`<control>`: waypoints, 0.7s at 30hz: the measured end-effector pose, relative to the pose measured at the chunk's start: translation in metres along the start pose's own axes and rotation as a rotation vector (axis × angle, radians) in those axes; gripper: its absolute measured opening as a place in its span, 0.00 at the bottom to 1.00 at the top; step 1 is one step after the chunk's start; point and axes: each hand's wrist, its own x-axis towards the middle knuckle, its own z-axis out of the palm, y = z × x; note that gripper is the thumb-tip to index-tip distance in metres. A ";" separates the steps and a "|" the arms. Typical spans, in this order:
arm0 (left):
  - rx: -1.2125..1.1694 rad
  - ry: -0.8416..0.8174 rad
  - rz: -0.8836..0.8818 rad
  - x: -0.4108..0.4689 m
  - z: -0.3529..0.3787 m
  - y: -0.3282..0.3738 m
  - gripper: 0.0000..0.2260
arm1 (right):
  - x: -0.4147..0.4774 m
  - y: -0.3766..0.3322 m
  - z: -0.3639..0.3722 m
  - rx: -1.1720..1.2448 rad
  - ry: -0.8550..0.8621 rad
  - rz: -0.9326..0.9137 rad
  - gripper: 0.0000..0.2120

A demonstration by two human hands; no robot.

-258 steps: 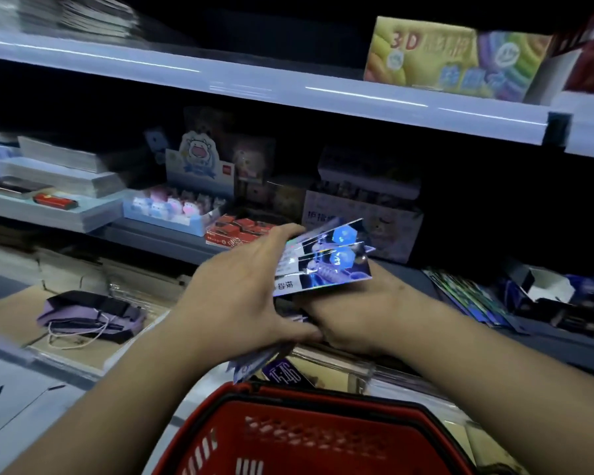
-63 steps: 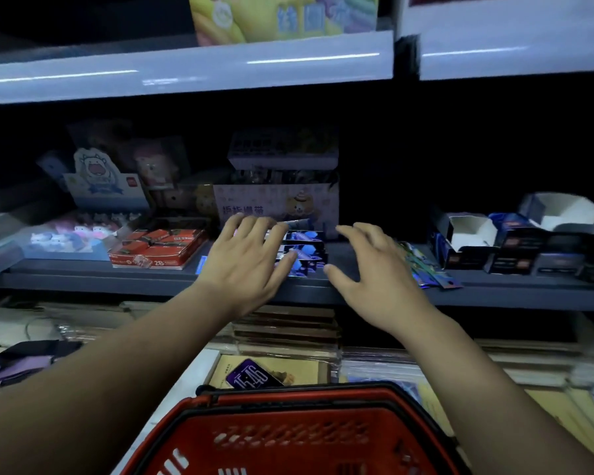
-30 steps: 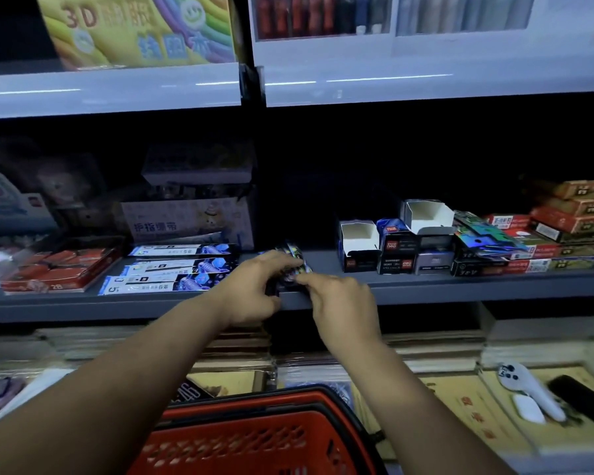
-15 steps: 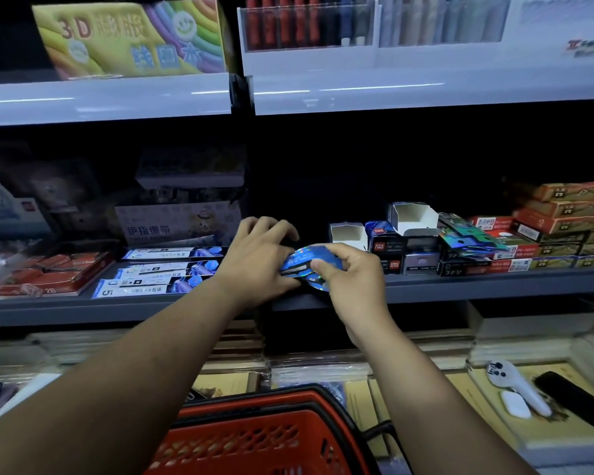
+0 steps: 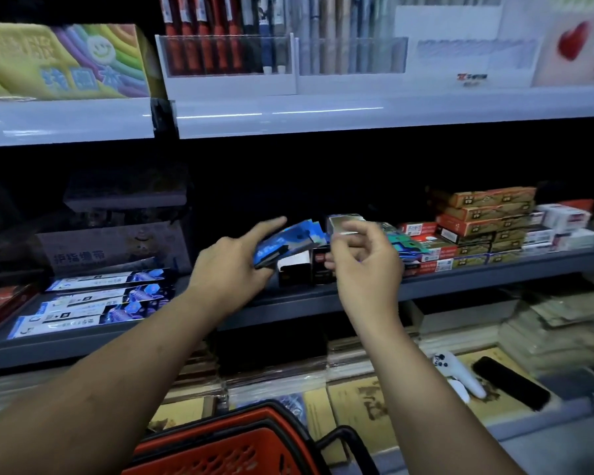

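Released by the right hand (image 5: 366, 265), which hovers loosely curled and apparently empty just beside them, the blue packets (image 5: 288, 243) fan above the shelf (image 5: 494, 274) edge, gripped by the left hand (image 5: 227, 272): probably light, slick and floppy, best pinched at the bunched lower end.

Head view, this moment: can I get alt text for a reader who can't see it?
A person's left hand grips a fanned bunch of blue packets above a dim grey shelf, the right hand loosely curled beside them; whether it holds anything is unclear. Stacked small boxes sit to the right, a red basket below.
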 end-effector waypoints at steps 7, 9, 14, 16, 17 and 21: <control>0.070 -0.018 0.038 0.015 0.004 0.046 0.21 | 0.008 0.009 -0.047 0.093 0.563 0.341 0.10; 0.073 -0.033 0.040 0.018 0.010 0.057 0.18 | 0.015 0.012 -0.060 0.268 0.523 0.576 0.16; 0.153 -0.054 0.087 0.022 0.024 0.071 0.16 | 0.033 0.013 -0.078 0.635 0.171 0.817 0.24; 0.182 -0.061 0.103 0.021 0.027 0.073 0.17 | 0.039 0.012 -0.076 0.651 0.142 0.830 0.27; 0.191 -0.060 0.107 0.021 0.029 0.074 0.17 | 0.042 0.012 -0.075 0.649 0.148 0.832 0.26; 0.219 -0.043 0.100 0.020 0.034 0.074 0.21 | 0.054 0.010 -0.071 0.652 0.188 0.829 0.21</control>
